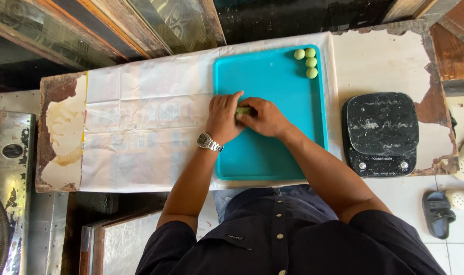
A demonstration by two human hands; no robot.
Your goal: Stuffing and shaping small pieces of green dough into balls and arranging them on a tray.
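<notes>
Where both hands meet, green dough (243, 110).

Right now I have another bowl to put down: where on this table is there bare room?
The white paper left of the teal tray is bare. On the tray, its near half and its far-left corner are free. Crowded: tray centre, where left hand and right hand press green dough; far-right corner with four green balls; scale on the right.

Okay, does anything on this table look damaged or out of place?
Yes. The tabletop is peeling: its pale surface has flaked off at the left end and right edge, showing brown beneath. The black scale is smeared with white residue. The tray, dough balls and both hands look orderly.
</notes>
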